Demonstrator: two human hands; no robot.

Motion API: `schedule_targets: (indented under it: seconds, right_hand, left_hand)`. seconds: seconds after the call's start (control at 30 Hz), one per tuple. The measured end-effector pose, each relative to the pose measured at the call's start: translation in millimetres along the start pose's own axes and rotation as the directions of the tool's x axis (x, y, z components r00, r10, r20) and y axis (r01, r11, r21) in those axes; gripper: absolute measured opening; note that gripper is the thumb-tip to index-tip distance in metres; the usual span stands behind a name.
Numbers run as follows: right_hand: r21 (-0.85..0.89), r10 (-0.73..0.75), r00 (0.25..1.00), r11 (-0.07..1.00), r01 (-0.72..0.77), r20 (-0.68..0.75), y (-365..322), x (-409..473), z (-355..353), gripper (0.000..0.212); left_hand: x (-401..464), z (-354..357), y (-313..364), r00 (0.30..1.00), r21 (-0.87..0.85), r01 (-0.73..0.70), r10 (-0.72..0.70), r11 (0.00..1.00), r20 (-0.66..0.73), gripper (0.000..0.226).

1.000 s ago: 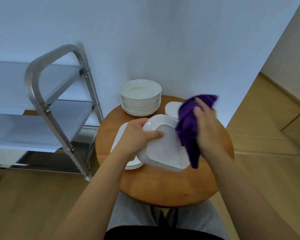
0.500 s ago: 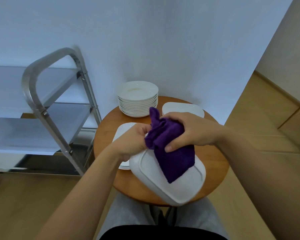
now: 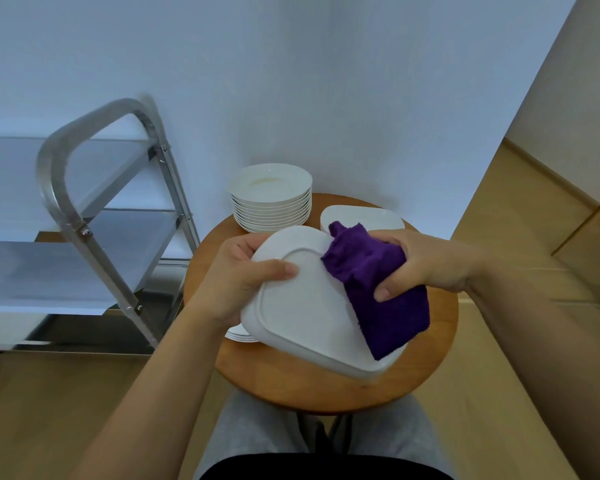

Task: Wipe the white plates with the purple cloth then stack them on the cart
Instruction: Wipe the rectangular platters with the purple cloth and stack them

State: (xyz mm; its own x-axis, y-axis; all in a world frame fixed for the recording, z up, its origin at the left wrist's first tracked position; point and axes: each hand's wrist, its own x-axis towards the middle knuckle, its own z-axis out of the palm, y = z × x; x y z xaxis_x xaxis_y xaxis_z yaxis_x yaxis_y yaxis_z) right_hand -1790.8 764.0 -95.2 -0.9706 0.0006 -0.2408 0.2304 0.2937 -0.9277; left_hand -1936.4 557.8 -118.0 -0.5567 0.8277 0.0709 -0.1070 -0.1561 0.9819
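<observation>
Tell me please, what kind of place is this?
Probably a corner of a home or small dining room: a round wooden table holding stacked white plates, a metal cart beside it, and a wood floor.

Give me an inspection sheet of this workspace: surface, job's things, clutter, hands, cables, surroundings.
Surface: round wooden table, holding plates.
Job's things: white rounded-rectangular plate held tilted above the table, underside up; purple terry cloth pressed on its right part; stack of round white plates at the table's far edge; another white rectangular plate behind the cloth; low plate stack partly hidden under the held plate; steel shelf cart left of the table, no plates visible on it.
Clutter: nothing seen.
Hands: left hand grips the plate's left rim; right hand grips the cloth.
Cables: nothing seen.
Surroundings: pale wall, wooden floor.
</observation>
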Motion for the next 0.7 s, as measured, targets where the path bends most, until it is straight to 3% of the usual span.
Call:
schedule_targets:
  seconds: [0.17,0.3,0.4,0.53,0.7]
  right_hand:
    - [0.119,-0.052,0.994,0.991,0.063,-0.099,18.8,-15.1,-3.1,0.066]
    - [0.407,-0.088,0.951,0.889,0.209,-0.297,37.8,-19.9,9.8,0.057]
    - [0.543,-0.062,0.837,0.734,0.408,-0.544,46.7,-8.1,30.8,0.053]
    - [0.531,0.077,0.587,0.531,0.66,-0.806,47.0,8.4,50.1,0.05]
    - [0.483,0.173,0.466,0.513,0.71,-0.868,37.9,12.0,52.1,0.05]
  left_hand:
    - [-1.1,-3.5,-1.7,0.998,-0.064,-0.029,0.026,0.998,-0.05,0.024]
    - [4.3,-10.8,-3.6,0.979,-0.238,-0.089,0.041,0.967,-0.202,0.022]
    - [7.3,-1.4,-6.9,0.96,-0.249,-0.123,0.052,0.961,-0.275,0.021]
    - [4.9,21.0,-17.6,0.922,-0.317,-0.173,0.04,0.933,-0.386,0.022]
    - [-0.1,33.8,-28.1,0.884,-0.368,-0.183,-0.011,0.912,-0.467,0.026]
